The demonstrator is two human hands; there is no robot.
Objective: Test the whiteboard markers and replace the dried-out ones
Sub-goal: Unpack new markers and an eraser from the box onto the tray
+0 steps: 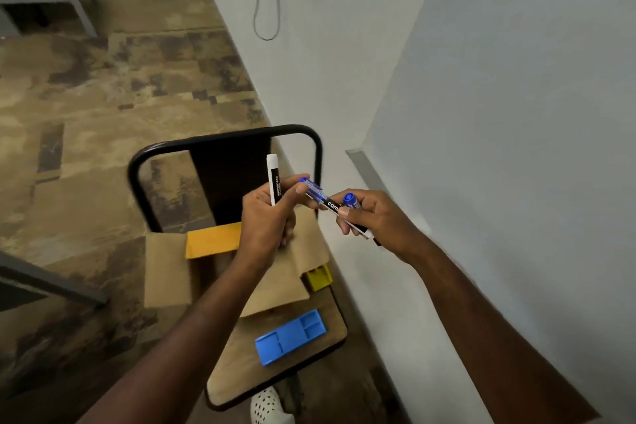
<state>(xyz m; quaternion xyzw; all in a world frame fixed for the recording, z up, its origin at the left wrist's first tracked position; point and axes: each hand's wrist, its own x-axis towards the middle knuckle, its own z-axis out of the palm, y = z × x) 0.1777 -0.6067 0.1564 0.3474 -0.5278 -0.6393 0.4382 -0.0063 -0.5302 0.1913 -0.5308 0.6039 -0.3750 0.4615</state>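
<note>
Above the wooden chair seat [320, 334], the left hand [272, 213] grips a white-bodied marker [273, 179] and pinches the blue-capped marker's [327, 203] end, the right hand [371, 217] gripping its barrel and a loose blue cap [351, 200]; recapping likely follows.

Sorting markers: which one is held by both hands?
The blue marker, slanting between both hands; the white marker stands upright in the left hand alone.

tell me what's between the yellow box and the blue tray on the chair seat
In the head view, a brown cardboard flap of the open carton reaches down between the yellow box and the blue tray; below its edge, only a bare strip of wooden chair seat.
</note>
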